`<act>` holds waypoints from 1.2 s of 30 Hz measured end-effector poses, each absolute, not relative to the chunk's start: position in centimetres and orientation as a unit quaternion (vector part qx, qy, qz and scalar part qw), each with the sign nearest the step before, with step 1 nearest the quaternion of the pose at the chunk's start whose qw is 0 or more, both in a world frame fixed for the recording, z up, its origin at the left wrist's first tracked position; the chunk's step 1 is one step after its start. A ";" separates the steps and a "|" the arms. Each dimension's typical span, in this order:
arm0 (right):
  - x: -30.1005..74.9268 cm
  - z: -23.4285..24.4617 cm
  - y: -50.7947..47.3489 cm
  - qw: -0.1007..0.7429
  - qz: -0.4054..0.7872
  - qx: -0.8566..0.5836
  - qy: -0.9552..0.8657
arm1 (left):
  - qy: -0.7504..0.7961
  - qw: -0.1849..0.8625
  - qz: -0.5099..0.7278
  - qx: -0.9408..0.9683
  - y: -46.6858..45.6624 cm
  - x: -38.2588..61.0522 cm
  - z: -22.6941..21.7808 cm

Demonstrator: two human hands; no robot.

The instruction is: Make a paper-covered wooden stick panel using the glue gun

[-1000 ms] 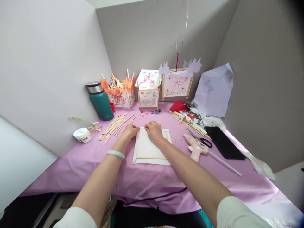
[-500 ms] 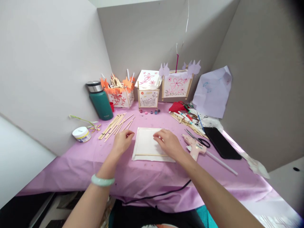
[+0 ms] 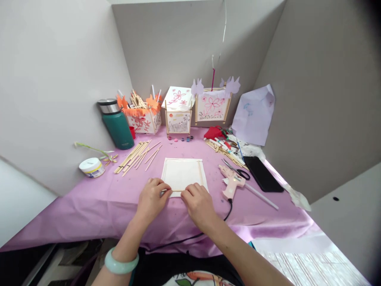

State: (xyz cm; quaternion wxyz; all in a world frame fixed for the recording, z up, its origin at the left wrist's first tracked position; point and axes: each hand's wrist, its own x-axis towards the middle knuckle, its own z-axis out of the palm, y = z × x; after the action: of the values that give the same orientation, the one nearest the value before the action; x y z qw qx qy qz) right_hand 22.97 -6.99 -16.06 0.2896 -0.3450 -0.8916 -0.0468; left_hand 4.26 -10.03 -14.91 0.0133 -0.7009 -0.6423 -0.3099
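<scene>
A white paper sheet [image 3: 180, 172] lies flat on the table, thin wooden sticks along its edges. Across its near edge runs a wooden stick [image 3: 177, 190]. My left hand [image 3: 153, 197] is closed, thumb and fingers pinched at that stick's left end. At the right part of the same stick, the fingers of my right hand [image 3: 198, 201] are also pinched together. The fingertips partly hide both the stick and the near corners of the sheet.
Loose wooden sticks [image 3: 135, 158] lie left, near a white jar [image 3: 91, 167] and green bottle [image 3: 118, 126]. On the right are a pink glue gun [image 3: 231, 180], scissors [image 3: 243, 174] and black phone [image 3: 262, 174]. Decorated paper lanterns [image 3: 178, 122] stand behind.
Both hands have come down to the sheet's near edge and closed at the stick there. Earlier they were farther back, beside and above the sheet. The view has shifted slightly.
</scene>
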 end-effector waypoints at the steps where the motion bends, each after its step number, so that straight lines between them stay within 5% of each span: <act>1: 23.0 -16.1 -6.9 0.288 -0.052 -0.341 -0.893 | -0.647 0.020 -0.308 -0.697 -10.0 4.4 -15.0; 18: 25.2 -15.3 -9.2 0.335 0.023 -0.367 -0.867 | -0.665 0.054 -0.314 -0.676 -10.1 5.1 -15.4; 31: 23.3 -13.6 -8.5 0.310 0.043 -0.316 -0.895 | -0.660 -0.051 -0.397 -0.636 -11.5 3.1 -15.0; 36: 22.0 -14.5 -7.1 0.276 0.030 -0.279 -0.919 | -0.652 0.004 -0.346 -0.675 -13.5 2.1 -14.9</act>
State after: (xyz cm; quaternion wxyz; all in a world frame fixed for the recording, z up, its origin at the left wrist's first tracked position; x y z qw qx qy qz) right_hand 21.95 -7.14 -14.50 0.2759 -0.2791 -0.9193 0.0302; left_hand 2.05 -13.46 -14.89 0.0038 -0.6751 -0.6517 -0.3458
